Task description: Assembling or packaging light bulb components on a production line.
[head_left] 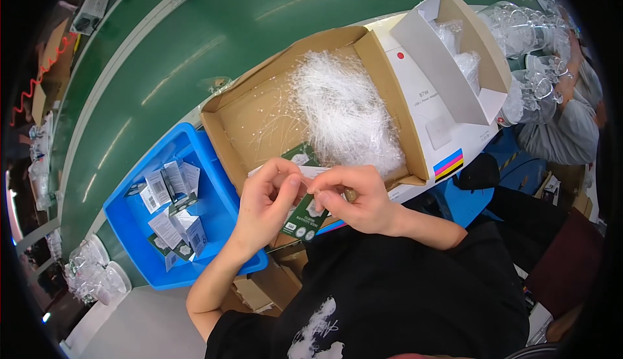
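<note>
two hands pinch something tiny over a green card

the left hand [265,198] and the right hand [354,197] meet in the middle, just in front of the person's chest. the fingertips of both hands are pressed together, thumb to finger, on a small clear bit that is too tiny to make out. the other fingers are curled in.

right under the hands is a small dark green card box [305,215] with white marks on it. it sits at the near edge of a big brown cardboard box [259,109]. i cannot tell if a hand holds the card box or if it just lies there.

inside the cardboard box is a big fluffy heap of thin clear plastic strands [347,116].

to the left is a blue bin [224,197] with a few little folded boxes [174,210] in it. to the right is a white box [435,109] with open flaps and clear bags inside. all of it rests on a green counter [195,41]. at the far right, another person [564,125] sits by stacks of clear plastic cups [519,28].
</note>
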A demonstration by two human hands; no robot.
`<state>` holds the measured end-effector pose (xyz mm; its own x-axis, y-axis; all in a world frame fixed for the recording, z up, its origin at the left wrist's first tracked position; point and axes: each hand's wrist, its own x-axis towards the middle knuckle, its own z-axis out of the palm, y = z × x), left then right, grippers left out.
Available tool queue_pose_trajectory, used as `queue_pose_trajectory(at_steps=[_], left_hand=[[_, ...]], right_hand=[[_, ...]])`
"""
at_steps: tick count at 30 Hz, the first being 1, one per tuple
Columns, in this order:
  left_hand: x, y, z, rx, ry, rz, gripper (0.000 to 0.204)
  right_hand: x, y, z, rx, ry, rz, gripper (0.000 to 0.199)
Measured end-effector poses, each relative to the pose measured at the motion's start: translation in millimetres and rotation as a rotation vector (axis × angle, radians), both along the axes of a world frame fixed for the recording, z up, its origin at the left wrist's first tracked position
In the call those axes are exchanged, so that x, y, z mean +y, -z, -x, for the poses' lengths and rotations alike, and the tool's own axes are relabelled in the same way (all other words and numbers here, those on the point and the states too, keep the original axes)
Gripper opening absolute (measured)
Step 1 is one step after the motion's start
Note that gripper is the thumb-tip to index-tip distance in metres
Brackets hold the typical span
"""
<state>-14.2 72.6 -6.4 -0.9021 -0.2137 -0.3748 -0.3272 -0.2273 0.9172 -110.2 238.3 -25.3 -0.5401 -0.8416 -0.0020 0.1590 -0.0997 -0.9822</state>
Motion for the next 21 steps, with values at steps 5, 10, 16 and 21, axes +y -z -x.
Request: queue_pose_trajectory(at_steps=[5, 10, 16, 21], left_hand=[[3.8, -7.0, 2.0, 0.038, 0.000, 0.148, 0.007], [-0.6, -4.1, -2.1, 0.137, 0.044, 0.267, 0.007], [-4.7, -5.6, 1.6, 0.144, -0.074, -0.082, 0.010], [-1.9, -2.2, 2.9, 0.151, -0.008, -0.081, 0.012]], right_hand=[[-2.1, 2.1, 1.2, 0.188, 0.052, -0.003, 0.012], [-2.2, 4.4, -0.7, 0.207, 0.093, 0.001, 0.013], [-3.2, 5.7, -2.2, -0.183, 0.153, 0.064, 0.016], [-2.7, 6.4, 1.3, -0.073, 0.179, 0.088, 0.014]])
